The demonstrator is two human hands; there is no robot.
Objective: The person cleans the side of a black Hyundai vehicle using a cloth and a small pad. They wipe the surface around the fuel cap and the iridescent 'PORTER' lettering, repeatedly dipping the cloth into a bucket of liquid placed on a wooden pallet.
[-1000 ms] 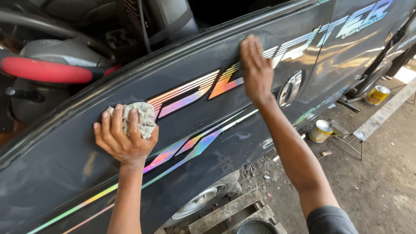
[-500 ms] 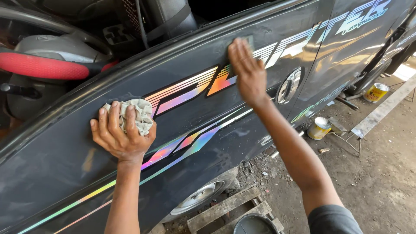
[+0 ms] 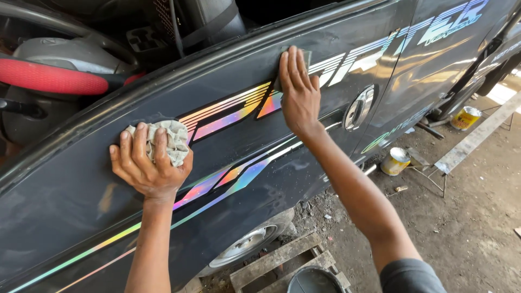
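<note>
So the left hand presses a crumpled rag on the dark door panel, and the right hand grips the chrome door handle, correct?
Not quite. The left hand does press the crumpled rag on the dark door panel, but the right hand lies flat on the panel over a small pad, left of the chrome door handle, not touching it. The head view shows this.

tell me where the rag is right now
In the head view, the rag is left of centre, bunched under the left hand against the dark car door, beside the rainbow stripes.
</note>
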